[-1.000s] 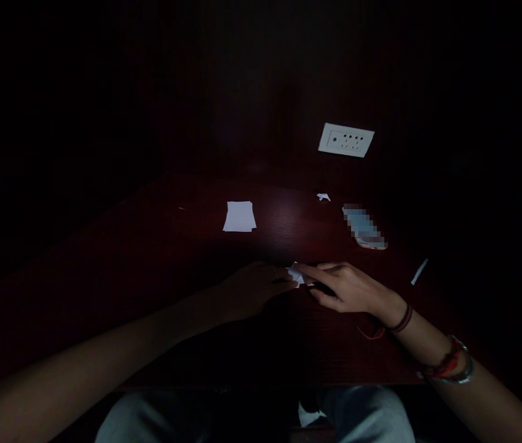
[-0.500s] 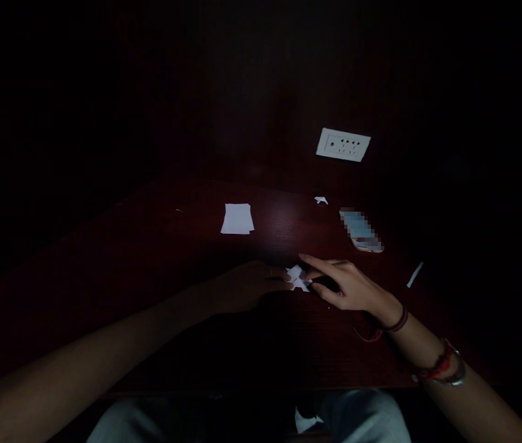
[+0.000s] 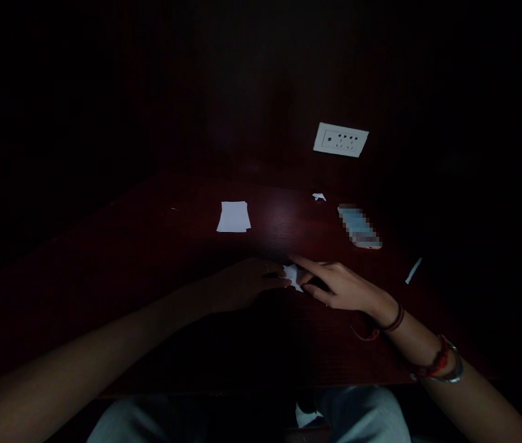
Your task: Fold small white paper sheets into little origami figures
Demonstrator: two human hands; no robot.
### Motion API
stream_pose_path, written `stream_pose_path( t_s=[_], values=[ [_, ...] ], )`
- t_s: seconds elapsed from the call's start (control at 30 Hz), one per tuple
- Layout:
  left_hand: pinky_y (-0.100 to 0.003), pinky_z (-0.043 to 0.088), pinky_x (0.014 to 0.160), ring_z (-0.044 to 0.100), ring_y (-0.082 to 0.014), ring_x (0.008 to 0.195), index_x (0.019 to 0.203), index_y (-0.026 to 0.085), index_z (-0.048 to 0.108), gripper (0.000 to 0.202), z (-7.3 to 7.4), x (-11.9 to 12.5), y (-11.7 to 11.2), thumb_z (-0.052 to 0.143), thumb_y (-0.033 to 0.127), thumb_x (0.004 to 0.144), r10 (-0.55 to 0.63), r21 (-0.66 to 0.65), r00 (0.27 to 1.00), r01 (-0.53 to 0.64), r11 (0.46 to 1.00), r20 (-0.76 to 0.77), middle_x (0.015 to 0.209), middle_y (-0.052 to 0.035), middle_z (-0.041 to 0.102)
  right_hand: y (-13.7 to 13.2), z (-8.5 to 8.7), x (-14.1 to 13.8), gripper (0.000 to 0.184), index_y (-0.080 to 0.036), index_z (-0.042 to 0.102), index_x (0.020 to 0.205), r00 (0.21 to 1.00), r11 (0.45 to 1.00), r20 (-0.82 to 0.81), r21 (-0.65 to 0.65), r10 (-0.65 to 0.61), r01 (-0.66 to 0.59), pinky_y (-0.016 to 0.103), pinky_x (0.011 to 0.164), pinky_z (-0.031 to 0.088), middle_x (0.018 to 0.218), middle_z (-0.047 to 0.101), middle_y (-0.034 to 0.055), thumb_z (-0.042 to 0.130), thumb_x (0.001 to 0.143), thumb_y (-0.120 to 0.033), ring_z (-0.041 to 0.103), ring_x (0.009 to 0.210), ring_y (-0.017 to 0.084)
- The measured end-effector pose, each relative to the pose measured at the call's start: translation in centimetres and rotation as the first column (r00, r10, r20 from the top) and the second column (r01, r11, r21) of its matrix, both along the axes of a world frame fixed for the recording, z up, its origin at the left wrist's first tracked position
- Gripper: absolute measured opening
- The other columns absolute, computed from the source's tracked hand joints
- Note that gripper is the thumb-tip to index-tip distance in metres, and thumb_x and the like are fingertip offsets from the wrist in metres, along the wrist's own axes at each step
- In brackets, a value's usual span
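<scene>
A small folded piece of white paper [image 3: 292, 275] lies on the dark red table between my hands. My left hand [image 3: 249, 284], in shadow and wearing a ring, has its fingertips closed on the paper's left side. At the paper's right edge, my right hand [image 3: 334, 284] pinches with thumb and fingers while its index finger stretches out above. Bracelets circle my right wrist and forearm. The fingers hide part of the paper.
A stack of white paper sheets [image 3: 233, 217] lies beyond my left hand. A small folded white paper [image 3: 318, 197], a phone [image 3: 359, 227] and a paper strip [image 3: 413, 271] are to the right. A socket plate [image 3: 340, 139] is on the wall behind the table [image 3: 150, 246].
My right hand has shifted slightly left, closer to my left hand, and now covers more of the folded paper's right side. The whole view has moved a little.
</scene>
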State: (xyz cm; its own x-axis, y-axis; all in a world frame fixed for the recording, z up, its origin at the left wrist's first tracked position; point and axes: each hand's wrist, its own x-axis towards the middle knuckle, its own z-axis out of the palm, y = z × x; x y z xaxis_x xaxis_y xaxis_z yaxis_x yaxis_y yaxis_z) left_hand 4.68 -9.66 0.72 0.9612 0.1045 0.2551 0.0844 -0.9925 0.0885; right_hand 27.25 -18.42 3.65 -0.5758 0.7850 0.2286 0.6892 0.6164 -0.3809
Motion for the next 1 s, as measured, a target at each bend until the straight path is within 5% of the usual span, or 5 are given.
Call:
stream_pose_path(
  t_s=[0.2, 0.7, 1.0],
  values=[
    [-0.037, 0.037, 0.091, 0.041, -0.0200, 0.112, 0.121, 0.025, 0.043, 0.048, 0.3, 0.0, -0.2, 0.041, 0.003, 0.078, -0.008, 0.020, 1.000, 0.008, 1.000, -0.014, 0.125, -0.0074, 0.042, 0.6, -0.4, 1.3, 0.070, -0.022, 0.013, 0.135, 0.992, 0.996, -0.099, -0.002, -0.084, 0.084, 0.033, 0.084, 0.045, 0.102, 0.059, 0.0034, 0.051, 0.077, -0.017, 0.056, 0.090, 0.015],
    [-0.036, 0.036, 0.089, 0.043, -0.0225, 0.110, 0.120, 0.018, 0.042, 0.039, 0.0, 0.2, -0.8, 0.042, 0.010, 0.082, 0.025, 0.071, 1.000, -0.025, 0.997, -0.009, 0.124, -0.0086, 0.045, 1.4, -0.8, 0.7, 0.060, -0.022, 0.025, 0.132, 0.999, 0.998, -0.017, 0.047, 0.045, -0.044, 0.033, 0.083, 0.044, 0.096, 0.063, 0.0029, 0.052, 0.079, -0.031, 0.055, 0.090, 0.016],
    [-0.036, 0.034, 0.093, 0.038, -0.0212, 0.115, 0.122, 0.019, 0.041, 0.046, -0.2, 0.1, -1.1, 0.044, 0.006, 0.077, 0.020, -0.005, 1.000, -0.020, 1.000, -0.021, 0.126, -0.0068, 0.043, 1.4, -0.7, 0.8, 0.060, -0.022, 0.022, 0.132, 0.996, 0.997, -0.076, -0.044, 0.054, -0.057, 0.036, 0.092, 0.039, 0.102, 0.061, 0.0020, 0.051, 0.080, -0.027, 0.051, 0.101, 0.016]
  ],
)
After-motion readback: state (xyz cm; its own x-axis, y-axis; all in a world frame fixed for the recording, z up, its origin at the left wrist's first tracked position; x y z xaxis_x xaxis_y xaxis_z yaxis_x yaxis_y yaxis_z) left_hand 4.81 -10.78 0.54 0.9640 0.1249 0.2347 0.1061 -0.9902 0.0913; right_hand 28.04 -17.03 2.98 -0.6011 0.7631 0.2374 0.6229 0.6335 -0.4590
